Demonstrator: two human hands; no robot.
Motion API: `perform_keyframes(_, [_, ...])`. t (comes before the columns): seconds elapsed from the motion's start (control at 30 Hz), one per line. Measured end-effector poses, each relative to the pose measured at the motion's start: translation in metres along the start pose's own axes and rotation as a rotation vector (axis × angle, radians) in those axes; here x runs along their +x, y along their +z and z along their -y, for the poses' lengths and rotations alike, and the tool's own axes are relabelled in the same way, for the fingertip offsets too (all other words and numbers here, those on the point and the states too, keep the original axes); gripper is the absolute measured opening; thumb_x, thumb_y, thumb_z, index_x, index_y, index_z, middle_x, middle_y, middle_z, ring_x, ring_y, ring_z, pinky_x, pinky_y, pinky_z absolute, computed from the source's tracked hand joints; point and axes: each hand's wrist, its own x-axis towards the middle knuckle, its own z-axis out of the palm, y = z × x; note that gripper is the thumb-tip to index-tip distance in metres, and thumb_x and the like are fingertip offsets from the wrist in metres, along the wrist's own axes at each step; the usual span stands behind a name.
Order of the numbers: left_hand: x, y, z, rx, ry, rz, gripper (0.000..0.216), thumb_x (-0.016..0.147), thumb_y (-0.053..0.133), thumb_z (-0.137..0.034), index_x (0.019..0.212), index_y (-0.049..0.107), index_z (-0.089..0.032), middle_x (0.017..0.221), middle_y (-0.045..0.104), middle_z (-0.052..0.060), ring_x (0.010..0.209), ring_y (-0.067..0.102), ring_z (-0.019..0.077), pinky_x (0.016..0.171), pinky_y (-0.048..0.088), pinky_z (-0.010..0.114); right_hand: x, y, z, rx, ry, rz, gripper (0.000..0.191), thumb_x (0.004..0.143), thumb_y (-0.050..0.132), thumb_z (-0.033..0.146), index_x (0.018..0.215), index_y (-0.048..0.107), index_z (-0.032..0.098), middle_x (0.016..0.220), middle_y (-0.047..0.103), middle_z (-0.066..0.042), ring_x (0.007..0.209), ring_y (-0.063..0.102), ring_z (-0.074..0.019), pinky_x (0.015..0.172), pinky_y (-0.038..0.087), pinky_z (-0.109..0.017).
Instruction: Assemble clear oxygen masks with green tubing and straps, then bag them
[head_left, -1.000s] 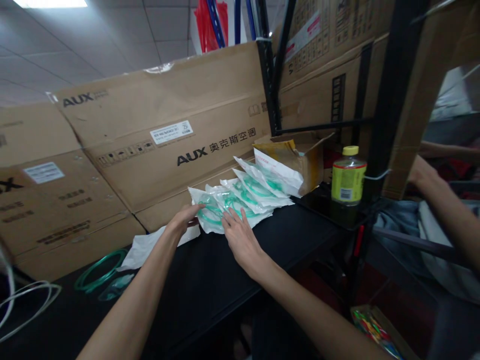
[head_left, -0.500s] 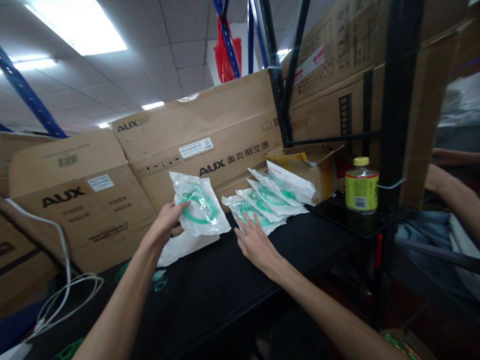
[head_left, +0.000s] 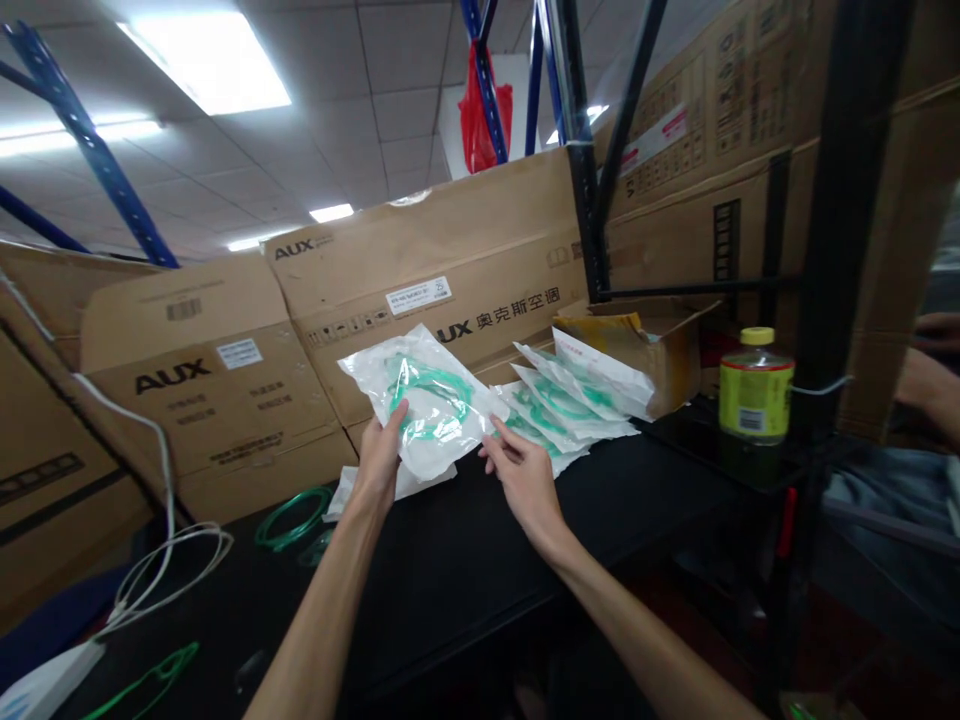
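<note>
The left hand (head_left: 379,465) grips a sealed pouch of green tubing (head_left: 424,400) by its lower edge, thumb on the front face and fingers behind, and holds it tilted in the air above the black table (head_left: 465,560). The right hand (head_left: 525,485) is just right of that grip, its fingertips (head_left: 496,447) at the pouch's lower right edge. I cannot tell whether they pinch it or only touch it.

Directly beyond the right hand, a fanned row of similar pouches (head_left: 577,400) lies on the table, leaning against an open cardboard box (head_left: 660,345). Further right of the box stands a yellow-labelled bottle (head_left: 755,385). Below and left of the left hand's grip lie a loose coil of green tubing (head_left: 292,515) and, further left, a white cable (head_left: 169,560). Behind the held pouch stands an AUX carton (head_left: 450,250). Another person's arm (head_left: 930,390) shows at the far right.
</note>
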Motion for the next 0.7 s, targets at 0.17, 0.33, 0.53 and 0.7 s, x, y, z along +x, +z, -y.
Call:
perform_keyframes(0.17, [-0.005, 0.002, 0.013, 0.048, 0.111, 0.017, 0.055, 0.089, 0.066, -0.051, 0.127, 0.062, -0.012, 0.126, 0.071, 0.015, 0.109, 0.07, 0.0272, 0.087, 0.058, 0.031, 0.005, 0.005, 0.006, 0.265, 0.179, -0.002, 0.031, 0.069, 0.08, 0.033, 0.09, 0.077, 0.011, 0.064, 0.066, 0.0, 0.059, 0.055, -0.0125, 0.061, 0.044, -0.026])
perform_keyframes(0.33, [-0.016, 0.007, 0.006, 0.165, 0.228, 0.02, 0.053, 0.094, 0.056, -0.056, 0.131, 0.059, -0.018, 0.134, 0.067, 0.01, 0.123, 0.063, 0.0261, 0.098, 0.051, 0.03, 0.004, 0.013, -0.002, 0.453, 0.353, 0.066, 0.029, 0.067, 0.081, 0.037, 0.085, 0.073, 0.015, 0.086, 0.073, -0.006, 0.077, 0.067, -0.0183, 0.072, 0.054, -0.032])
perform_keyframes(0.53, [-0.023, 0.01, 0.01, 0.371, 0.232, -0.039, 0.06, 0.1, 0.035, -0.062, 0.115, 0.069, -0.015, 0.117, 0.073, 0.014, 0.112, 0.066, 0.0302, 0.098, 0.048, 0.038, 0.011, 0.026, -0.016, 0.609, 0.508, 0.035, 0.022, 0.071, 0.079, 0.033, 0.079, 0.064, 0.019, 0.076, 0.068, -0.002, 0.066, 0.063, -0.0148, 0.061, 0.051, -0.027])
perform_keyframes(0.7, [-0.024, 0.01, 0.026, 0.479, 0.147, -0.176, 0.067, 0.1, 0.028, -0.061, 0.094, 0.072, -0.011, 0.099, 0.075, 0.021, 0.098, 0.067, 0.0364, 0.089, 0.048, 0.045, 0.012, 0.035, -0.021, 0.621, 0.574, -0.005, 0.027, 0.067, 0.085, 0.03, 0.074, 0.062, 0.018, 0.063, 0.061, 0.002, 0.052, 0.053, -0.0112, 0.047, 0.039, -0.023])
